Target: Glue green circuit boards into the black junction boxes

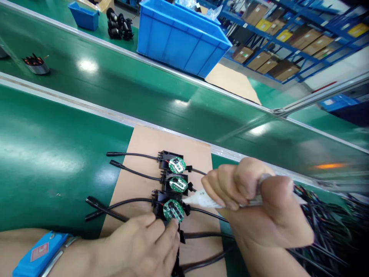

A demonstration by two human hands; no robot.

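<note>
In my right hand [253,192] is a white squeeze tube [201,199] with a pointed nozzle. My fingers wrap around it, thumb on top, and the nozzle tip points left at the edge of a round green circuit board [173,211]. This board sits on a black housing [158,207]. My left hand [147,246] curls over the housings from below, a fingertip against the board's lower edge. Farther up the row lie two similar boards, a middle board [178,184] and a far board [177,165], each bearing a white squiggle. My left hand partly hides the nearest housings.
Cardboard [150,142] lies under the row, with black cables [138,175] running out both sides. A bundle of cables [325,231] is at the right. Beyond the metal rail [109,113] stand a large blue bin [181,42] and a small blue tray [84,16].
</note>
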